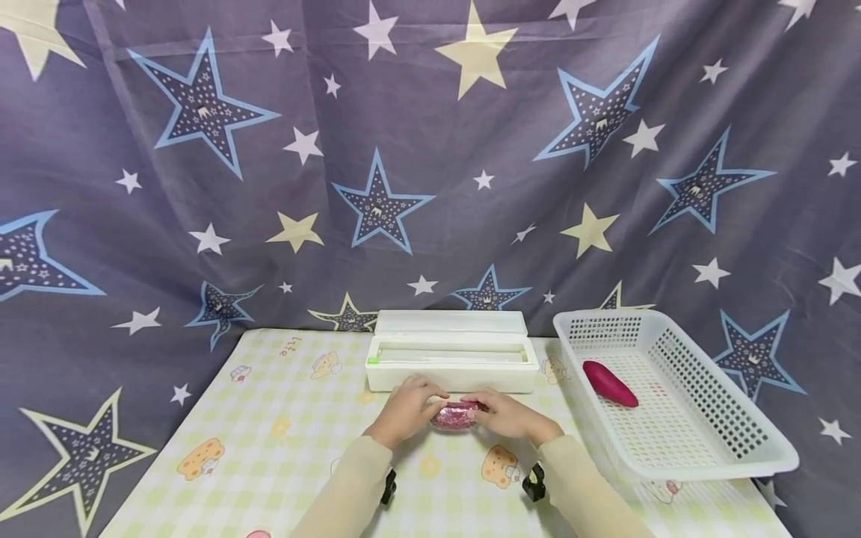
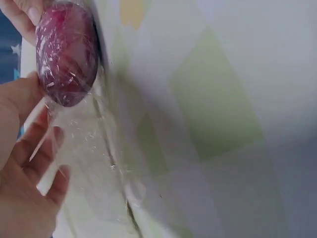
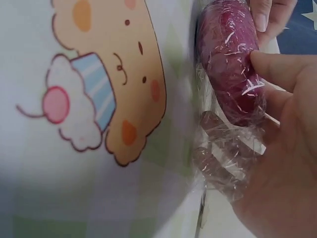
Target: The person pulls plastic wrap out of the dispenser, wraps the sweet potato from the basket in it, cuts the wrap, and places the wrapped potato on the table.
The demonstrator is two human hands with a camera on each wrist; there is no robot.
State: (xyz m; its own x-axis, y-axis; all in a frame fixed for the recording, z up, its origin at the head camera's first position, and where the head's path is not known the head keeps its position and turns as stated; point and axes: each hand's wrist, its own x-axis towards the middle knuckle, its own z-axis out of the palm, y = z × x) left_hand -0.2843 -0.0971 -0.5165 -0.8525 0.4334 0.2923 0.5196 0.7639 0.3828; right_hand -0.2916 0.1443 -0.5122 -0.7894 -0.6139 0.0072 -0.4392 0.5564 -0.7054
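A reddish-purple sweet potato (image 1: 453,418) wrapped in clear cling film lies between both hands, just in front of a white cling film box. My left hand (image 1: 406,411) holds its left end with the thumb side. In the left wrist view, loose film (image 2: 89,158) trails from the sweet potato (image 2: 67,54) over the spread lower fingers (image 2: 42,153). My right hand (image 1: 507,415) grips the other end between thumb and fingers. Crumpled film (image 3: 225,161) gathers at that end of the sweet potato (image 3: 233,59) in the right wrist view, partly hiding the fingers behind it.
The white cling film box (image 1: 452,379) has its lid (image 1: 451,322) raised and a roll (image 1: 451,356) inside. On the right stands a white plastic basket (image 1: 713,472) with another magenta sweet potato (image 1: 610,383). A checked tablecloth (image 1: 269,418) covers the table; a starry curtain (image 1: 430,134) hangs behind.
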